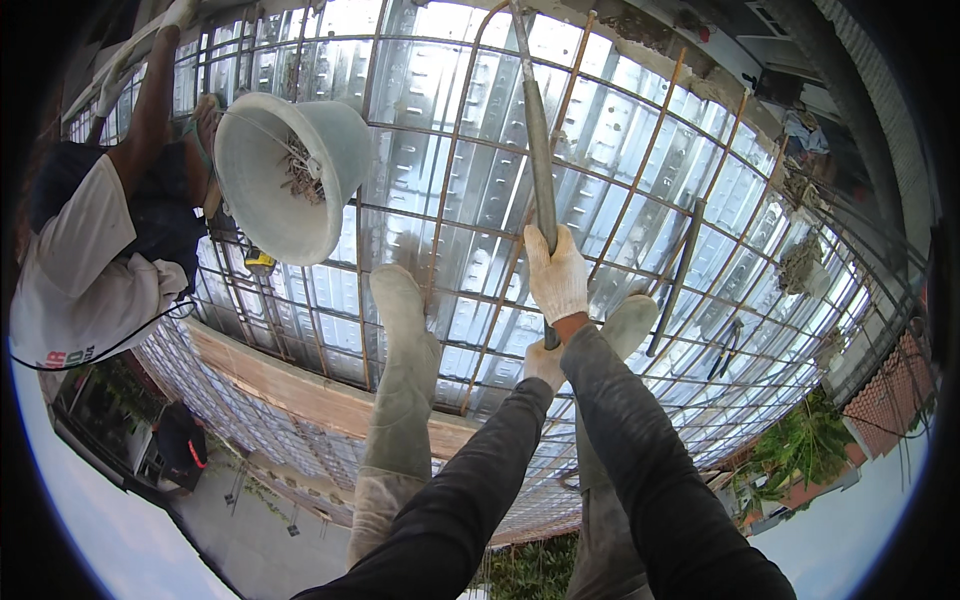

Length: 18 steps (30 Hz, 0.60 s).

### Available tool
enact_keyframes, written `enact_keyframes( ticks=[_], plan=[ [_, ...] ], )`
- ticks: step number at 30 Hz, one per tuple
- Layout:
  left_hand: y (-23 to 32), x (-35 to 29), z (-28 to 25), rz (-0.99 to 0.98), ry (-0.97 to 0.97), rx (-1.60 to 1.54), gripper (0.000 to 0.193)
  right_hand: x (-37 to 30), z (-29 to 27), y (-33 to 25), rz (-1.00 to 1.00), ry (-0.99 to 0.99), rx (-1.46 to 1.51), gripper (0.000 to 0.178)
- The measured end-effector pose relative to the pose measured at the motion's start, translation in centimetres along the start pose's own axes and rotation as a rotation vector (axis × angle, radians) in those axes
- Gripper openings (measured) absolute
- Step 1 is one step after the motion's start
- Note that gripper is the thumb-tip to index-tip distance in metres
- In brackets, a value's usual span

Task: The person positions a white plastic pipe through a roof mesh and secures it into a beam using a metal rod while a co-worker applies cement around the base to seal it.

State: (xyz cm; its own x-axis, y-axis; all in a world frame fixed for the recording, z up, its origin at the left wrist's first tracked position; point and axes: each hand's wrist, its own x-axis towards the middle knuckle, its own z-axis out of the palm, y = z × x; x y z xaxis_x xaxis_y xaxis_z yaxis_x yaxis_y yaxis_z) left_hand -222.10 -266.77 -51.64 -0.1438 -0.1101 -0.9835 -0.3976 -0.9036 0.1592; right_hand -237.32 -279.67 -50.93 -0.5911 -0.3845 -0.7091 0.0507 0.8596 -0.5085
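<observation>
Both my gloved hands grip a long grey metal pipe (541, 150), one above the other. My right hand (558, 275) is the farther one, its fingers wrapped round the pipe. Nearer to me, my left hand (545, 363) closes round the pipe's lower end, partly hidden by my right forearm. A thinner bar continues from the pipe's far end, close to a bent steel reinforcing bar (472, 60); whether they touch I cannot tell. Beneath lies a grid of reinforcing bars over shiny corrugated metal decking (500, 190). My boots (400, 310) stand on it on either side.
A pale bucket (345, 150) with debris inside lies tipped at the left, beside a co-worker (85, 245). A yellow tape measure (260, 262) sits near it. At the right lie a dark pipe (678, 275) and pincers (727, 348). A wooden plank (280, 375) crosses behind my left leg.
</observation>
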Motion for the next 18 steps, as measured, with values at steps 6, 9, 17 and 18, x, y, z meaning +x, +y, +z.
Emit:
enact_keyframes(
  ticks=[6, 9, 17, 18],
  plan=[
    [4.2, -0.4, 2.6, 0.223, -0.284, 0.382, 0.048, 0.2, -7.2, 1.2, -0.05, 0.084, -0.198, 0.05],
    [13.0, 0.0, 7.0, 0.191, -0.408, 0.057, 0.054, 2.6, -15.5, 5.8, -0.019, 0.095, -0.343, 0.049],
    [24.7, 7.3, 20.5, 0.232, -0.394, 0.04, 0.045, 9.2, -26.6, 8.6, -0.115, -0.116, -0.521, 0.048],
    [25.2, 7.5, 21.5, 0.213, -0.412, -0.009, 0.043, 9.7, -27.2, 8.9, -0.131, -0.124, -0.492, 0.048]
  ],
)
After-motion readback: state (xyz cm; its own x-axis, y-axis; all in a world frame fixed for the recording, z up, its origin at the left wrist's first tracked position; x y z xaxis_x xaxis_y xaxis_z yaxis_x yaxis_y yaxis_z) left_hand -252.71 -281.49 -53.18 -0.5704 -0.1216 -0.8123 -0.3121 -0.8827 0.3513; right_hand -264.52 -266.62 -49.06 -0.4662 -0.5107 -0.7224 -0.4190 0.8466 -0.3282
